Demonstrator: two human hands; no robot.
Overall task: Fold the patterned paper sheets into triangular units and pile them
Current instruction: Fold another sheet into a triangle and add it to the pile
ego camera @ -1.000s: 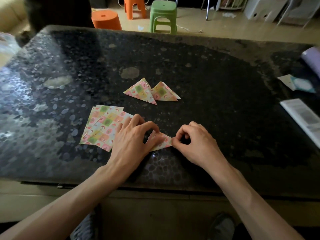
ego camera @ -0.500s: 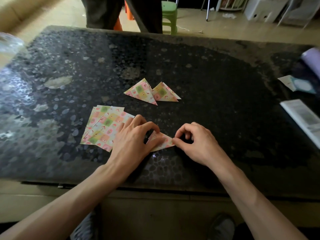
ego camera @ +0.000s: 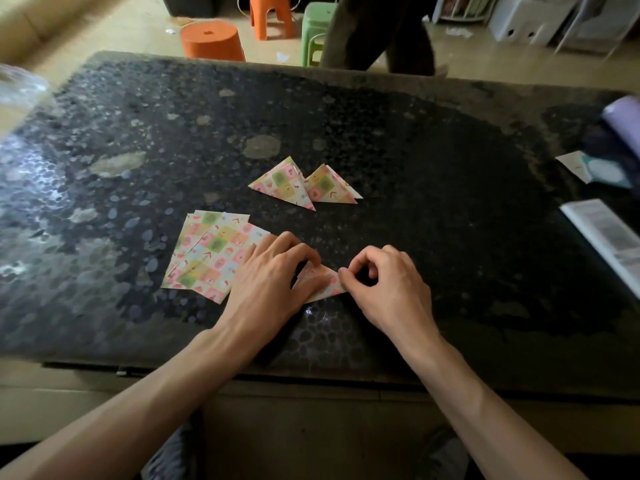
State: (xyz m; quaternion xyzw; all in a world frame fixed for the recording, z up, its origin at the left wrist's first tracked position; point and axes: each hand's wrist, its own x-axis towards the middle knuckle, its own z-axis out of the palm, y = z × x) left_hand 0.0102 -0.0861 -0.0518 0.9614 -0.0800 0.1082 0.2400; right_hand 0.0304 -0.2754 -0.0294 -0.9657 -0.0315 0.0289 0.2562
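Note:
A small pink-and-green patterned sheet (ego camera: 322, 284), part folded into a triangle, lies on the dark table (ego camera: 433, 220) between my hands. My left hand (ego camera: 270, 282) rests on its left half, fingers curved over the paper and hiding much of it. My right hand (ego camera: 384, 285) pinches the sheet's right corner between thumb and forefinger. Two finished triangular units (ego camera: 304, 185) lie side by side, touching, a little farther back. A fanned stack of flat patterned sheets (ego camera: 211, 251) lies just left of my left hand.
A white booklet (ego camera: 609, 237) and a teal-and-white packet (ego camera: 595, 171) sit at the table's right edge, with a lilac roll (ego camera: 623, 119) behind. Beyond the far edge are orange stools (ego camera: 213, 41), a green stool (ego camera: 317, 29) and a person's legs (ego camera: 381, 32).
My hands and the paper have hardly moved. The person behind the table has walked from left to right, uncovering the orange stools.

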